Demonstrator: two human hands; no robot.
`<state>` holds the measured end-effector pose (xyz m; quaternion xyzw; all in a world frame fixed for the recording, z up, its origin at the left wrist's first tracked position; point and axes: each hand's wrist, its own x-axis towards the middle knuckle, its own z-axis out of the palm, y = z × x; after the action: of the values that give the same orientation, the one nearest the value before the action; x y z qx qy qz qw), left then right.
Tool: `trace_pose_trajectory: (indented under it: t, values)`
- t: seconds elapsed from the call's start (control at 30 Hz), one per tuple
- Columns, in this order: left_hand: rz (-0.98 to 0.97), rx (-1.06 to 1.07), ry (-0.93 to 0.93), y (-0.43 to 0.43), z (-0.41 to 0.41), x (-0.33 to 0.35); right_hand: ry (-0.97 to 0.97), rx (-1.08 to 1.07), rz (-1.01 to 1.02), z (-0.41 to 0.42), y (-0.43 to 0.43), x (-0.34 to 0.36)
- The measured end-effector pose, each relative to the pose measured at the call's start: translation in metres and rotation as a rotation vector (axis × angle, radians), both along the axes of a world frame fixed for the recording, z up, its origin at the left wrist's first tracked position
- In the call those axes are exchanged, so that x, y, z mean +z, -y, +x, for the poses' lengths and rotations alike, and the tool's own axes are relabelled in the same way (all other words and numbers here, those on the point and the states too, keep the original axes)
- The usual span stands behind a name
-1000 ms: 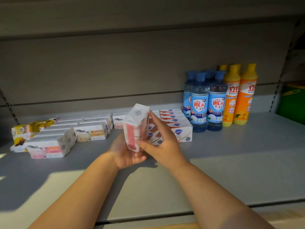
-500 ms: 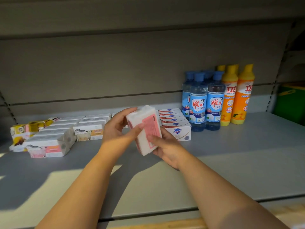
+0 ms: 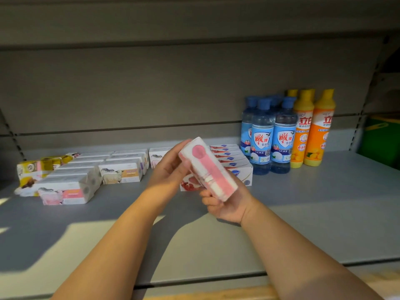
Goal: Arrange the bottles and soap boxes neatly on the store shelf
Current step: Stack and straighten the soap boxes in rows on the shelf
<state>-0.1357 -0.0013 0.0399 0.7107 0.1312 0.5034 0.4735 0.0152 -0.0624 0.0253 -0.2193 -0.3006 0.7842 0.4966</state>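
Observation:
Both hands hold a white and pink soap box [image 3: 206,167] tilted above the grey shelf [image 3: 324,208]. My left hand [image 3: 171,169] grips its upper left end, and my right hand [image 3: 225,204] cups its lower end from below. Rows of white soap boxes [image 3: 121,172] lie at the left. A stack of red and white soap boxes [image 3: 231,161] lies behind the held box, partly hidden. Blue-capped clear bottles [image 3: 272,139] and orange bottles [image 3: 311,131] stand upright at the right.
Yellow soap packs [image 3: 36,169] lie at the far left end. A green container [image 3: 381,139] sits beyond the shelf's right upright. The grey back panel [image 3: 151,83] rises behind everything. Sunlight falls across the shelf's front part.
The box has been turned in my hands: first on end facing left, then tilted, now with its pink-striped narrow side up. My right hand moved lower under it.

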Motion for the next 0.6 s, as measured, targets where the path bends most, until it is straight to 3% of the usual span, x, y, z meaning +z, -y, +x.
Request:
trace_pose_trajectory:
  t: [0.07, 0.13, 0.2, 0.3, 0.43, 0.5, 0.6]
  values:
    - [-0.146, 0.052, -0.051, -0.006, 0.0, -0.001, 0.193, -0.331, 0.077, -0.011, -0.004, 0.0]
    - [-0.296, 0.16, -0.137, -0.009, 0.001, -0.001, 0.63, -0.725, 0.2, -0.017, -0.009, -0.006]
    - [-0.392, 0.187, -0.186, -0.011, 0.0, -0.002, 0.878, -0.995, 0.416, -0.015, -0.012, -0.011]
    - [-0.45, 0.053, -0.172, -0.014, -0.002, -0.002, 1.105, -1.13, 0.701, -0.009, -0.01, -0.015]
    - [-0.66, -0.195, 0.043, -0.013, -0.004, 0.004, 1.334, -1.45, 1.146, -0.011, -0.009, -0.012]
    - [-0.66, -0.311, 0.102, -0.011, -0.008, 0.006, 1.396, -1.531, 1.349, -0.014, -0.011, -0.011]
    - [-0.596, -0.345, 0.142, -0.016, -0.014, 0.005, 1.436, -1.595, 1.406, -0.022, -0.012, -0.011]
